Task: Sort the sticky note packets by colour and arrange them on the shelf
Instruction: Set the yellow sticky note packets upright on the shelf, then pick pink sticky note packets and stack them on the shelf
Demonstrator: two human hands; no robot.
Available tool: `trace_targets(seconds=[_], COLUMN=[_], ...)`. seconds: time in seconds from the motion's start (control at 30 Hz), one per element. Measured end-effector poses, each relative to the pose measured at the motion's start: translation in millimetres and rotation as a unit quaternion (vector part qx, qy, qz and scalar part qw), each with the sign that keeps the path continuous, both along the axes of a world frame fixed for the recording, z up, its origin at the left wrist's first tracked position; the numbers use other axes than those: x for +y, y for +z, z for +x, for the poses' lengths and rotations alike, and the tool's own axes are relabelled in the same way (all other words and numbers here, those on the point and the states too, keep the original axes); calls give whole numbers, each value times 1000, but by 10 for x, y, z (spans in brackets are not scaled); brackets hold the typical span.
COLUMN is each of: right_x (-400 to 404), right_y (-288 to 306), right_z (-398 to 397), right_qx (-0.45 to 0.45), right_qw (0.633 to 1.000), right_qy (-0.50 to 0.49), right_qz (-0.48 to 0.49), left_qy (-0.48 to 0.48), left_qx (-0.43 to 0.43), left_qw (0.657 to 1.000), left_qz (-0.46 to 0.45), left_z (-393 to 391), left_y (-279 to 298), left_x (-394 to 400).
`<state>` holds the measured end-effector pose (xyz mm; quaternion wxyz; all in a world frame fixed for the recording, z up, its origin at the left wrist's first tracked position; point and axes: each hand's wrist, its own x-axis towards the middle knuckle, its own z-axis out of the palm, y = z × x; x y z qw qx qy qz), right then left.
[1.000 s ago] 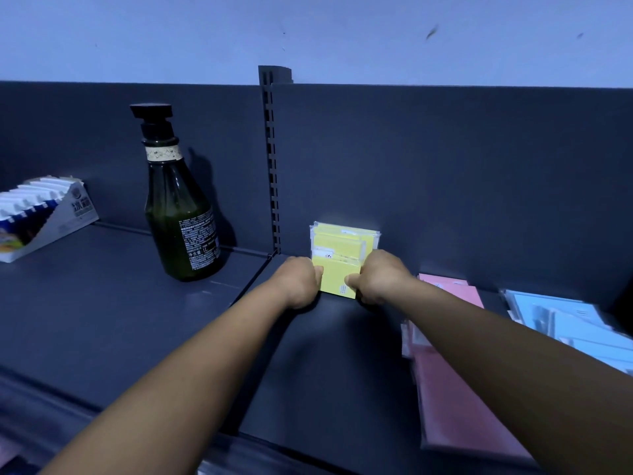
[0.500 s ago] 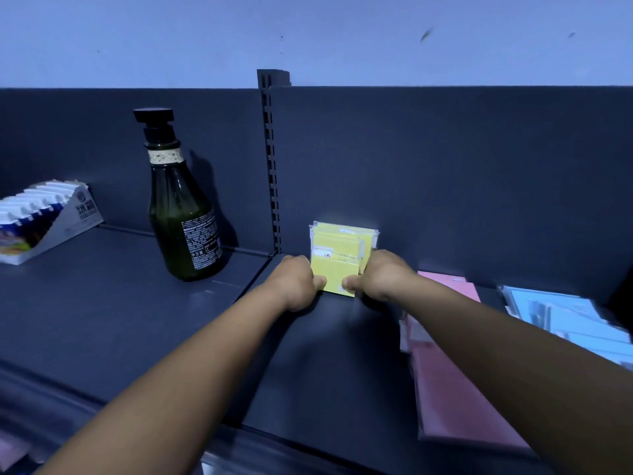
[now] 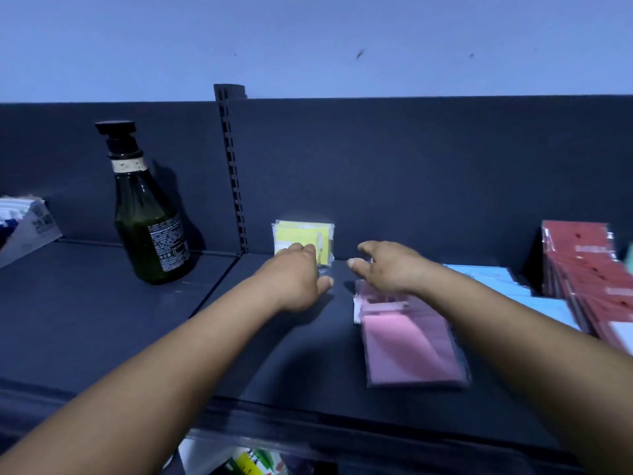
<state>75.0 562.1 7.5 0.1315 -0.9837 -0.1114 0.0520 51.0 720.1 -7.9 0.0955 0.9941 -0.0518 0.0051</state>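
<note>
The yellow sticky note packets stand upright against the dark back panel of the shelf, just to the right of the slotted upright, at about 12 o'clock from the person's hands.

The left hand lies in front of the yellow stack, at its 6 o'clock, back upward. Its fingers are bent loosely and overlap the lower front of the stack; whether they actually touch it cannot be told. The thumb points out toward 3 o'clock over the bare shelf, so the hand is relaxed and parted, with nothing held.

The right hand hovers at 3 o'clock from the left hand, apart from the yellow stack. Its fingers are spread and slightly curved, the thumb set away from them, and they close round nothing. It hangs over the far end of the pink sticky note packets, which lie flat on the shelf and run back toward 6 o'clock in clear wrappers.

At 3 o'clock from the pink ones, partly under the right forearm, lie the light blue sticky note packets, also flat. Farther toward 3 o'clock the red sticky note packets lean in a row against the back panel.

On the neighbouring shelf section, at 9 o'clock from the yellow stack, stands a dark green pump bottle with a black top and a printed label. At the far 9 o'clock edge a white display carton sits tilted, only partly in view. Below the shelf front, at 6 o'clock, some colourful packaging shows, too blurred to name.
</note>
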Motion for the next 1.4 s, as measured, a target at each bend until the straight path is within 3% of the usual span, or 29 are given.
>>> trace_targets(seconds=[0.17,0.37,0.57,0.8,1.0,1.27,1.4], right_x=[-364,-759,-901,-933,-968,-1041,-1086], right_y=[17,-79,-156,-244,-230,-66,-65], right_z=[-248,-394,-454,-357,-282,-236,-181], right_qx=[5,95,101,68,68,134,128], right_qw=[999,993,995,997,995,966,974], right_qy=[-27,-29,16,19,20,25,12], right_qz=[46,71,-18,36,72,221,184], left_qy=[-70,-129,-103,-30,-6,-8,32], left_qx=[43,113,119,116,106,79,29], left_qw=[996,985,987,992,983,948,958], left_qz=[-21,-17,18,-41,-147,-307,-284], left_z=[-162,-222,-227,-207,-199,-77,23], left_y=[-5,-82,-133,-152,-162,-12,117], left_x=[-325,-524,-623,-709,-639,-479,-335])
